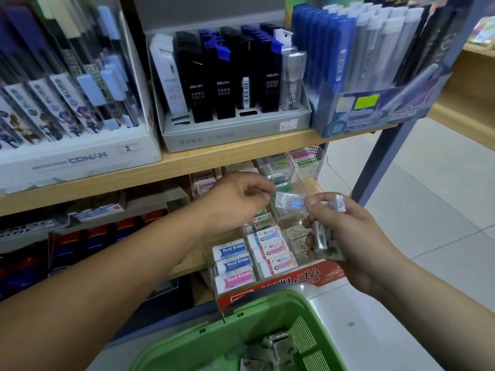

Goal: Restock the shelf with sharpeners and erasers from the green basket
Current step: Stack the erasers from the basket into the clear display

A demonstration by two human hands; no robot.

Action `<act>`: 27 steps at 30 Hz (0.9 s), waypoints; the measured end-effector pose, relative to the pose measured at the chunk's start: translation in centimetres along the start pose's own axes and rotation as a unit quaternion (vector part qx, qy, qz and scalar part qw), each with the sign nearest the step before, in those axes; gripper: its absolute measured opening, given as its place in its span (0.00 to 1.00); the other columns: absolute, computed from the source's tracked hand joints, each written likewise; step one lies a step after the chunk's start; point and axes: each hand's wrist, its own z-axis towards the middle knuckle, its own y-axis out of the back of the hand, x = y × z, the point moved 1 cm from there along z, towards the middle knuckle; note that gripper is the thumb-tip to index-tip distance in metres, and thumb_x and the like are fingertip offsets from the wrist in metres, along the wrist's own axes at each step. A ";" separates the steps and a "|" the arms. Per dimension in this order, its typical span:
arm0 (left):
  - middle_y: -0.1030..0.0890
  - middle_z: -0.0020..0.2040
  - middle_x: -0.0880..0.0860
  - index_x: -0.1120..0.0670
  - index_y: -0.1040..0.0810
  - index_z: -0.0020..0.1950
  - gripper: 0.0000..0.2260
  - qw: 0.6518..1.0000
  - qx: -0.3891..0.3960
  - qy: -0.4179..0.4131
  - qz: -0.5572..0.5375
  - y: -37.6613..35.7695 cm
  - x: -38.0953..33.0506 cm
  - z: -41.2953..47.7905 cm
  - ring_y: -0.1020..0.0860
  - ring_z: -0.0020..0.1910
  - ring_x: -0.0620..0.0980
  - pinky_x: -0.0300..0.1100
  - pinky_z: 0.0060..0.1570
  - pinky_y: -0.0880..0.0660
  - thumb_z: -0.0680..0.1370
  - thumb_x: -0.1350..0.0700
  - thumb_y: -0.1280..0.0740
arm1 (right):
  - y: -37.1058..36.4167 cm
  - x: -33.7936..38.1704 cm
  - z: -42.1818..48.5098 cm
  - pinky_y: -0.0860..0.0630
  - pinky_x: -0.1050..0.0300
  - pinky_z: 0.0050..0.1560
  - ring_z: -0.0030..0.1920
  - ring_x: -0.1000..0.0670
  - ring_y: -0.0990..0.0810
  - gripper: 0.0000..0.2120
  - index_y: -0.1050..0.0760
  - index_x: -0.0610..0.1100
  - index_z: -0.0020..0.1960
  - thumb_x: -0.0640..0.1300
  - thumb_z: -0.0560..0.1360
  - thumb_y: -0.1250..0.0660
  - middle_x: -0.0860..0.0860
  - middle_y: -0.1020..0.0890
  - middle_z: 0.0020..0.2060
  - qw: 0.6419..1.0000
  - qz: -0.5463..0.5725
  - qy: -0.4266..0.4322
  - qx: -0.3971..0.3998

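My left hand (238,195) pinches a wrapped eraser (290,204) by its left end, long axis crosswise toward my right hand (348,231), which grips a spare stack (325,238); right thumb possibly touching. Eraser tray (217,289) lies just below, left hand nearer.

On my feed, I read "DETECTIVE CONAN" on the white display box (69,160), with a "2" on its price tag (128,148). Black lead cases (222,84) carry "deli", and a white case (173,84) beside them reads "0.7", as does the blue carton (338,127). Below, erasers (233,249) read "Hard Eraser", and the red display card (308,274) shows "ゴム" and "HARD".
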 end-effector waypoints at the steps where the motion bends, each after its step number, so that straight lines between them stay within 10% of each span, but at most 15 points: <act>1: 0.16 0.53 0.46 0.48 0.17 0.63 0.11 0.998 0.021 0.004 -0.055 -0.3 -0.5 -0.5 0.17 0.44 0.43 0.36 0.40 0.22 0.82 0.57 0.30 | -0.1 0.1 0.0 0.19 0.53 0.30 0.31 0.44 0.14 0.05 0.21 0.42 0.55 0.43 0.81 0.30 0.44 0.14 0.36 1.000 0.002 -0.004 0.004; 11: 0.20 0.46 0.39 0.47 0.18 0.49 0.04 0.987 -0.148 0.066 0.013 -0.6 0.0 2.0 0.20 0.47 0.40 0.34 0.47 0.25 0.77 0.52 0.24 | 0.6 1.0 1.0 0.20 0.54 0.30 0.26 0.47 0.18 0.08 0.22 0.43 0.56 0.48 0.82 0.31 0.46 0.16 0.33 0.998 0.038 -0.004 -0.056; 16: 0.22 0.44 0.40 0.43 0.23 0.46 0.07 0.985 -0.152 0.068 0.037 -2.2 -0.1 4.8 0.23 0.44 0.40 0.31 0.38 0.31 0.77 0.50 0.25 | 1.5 0.8 1.7 0.16 0.40 0.43 0.34 0.40 0.16 0.11 0.20 0.43 0.56 0.49 0.79 0.27 0.40 0.17 0.40 0.997 0.045 0.006 -0.068; 27: 0.23 0.40 0.40 0.46 0.15 0.48 0.05 0.968 -0.116 -0.004 0.222 -3.4 -0.6 5.4 0.23 0.40 0.41 0.40 0.40 0.26 0.81 0.49 0.30 | 1.3 1.2 0.5 0.21 0.54 0.31 0.28 0.47 0.18 0.09 0.23 0.47 0.50 0.51 0.78 0.27 0.45 0.15 0.36 0.997 0.075 -0.020 -0.001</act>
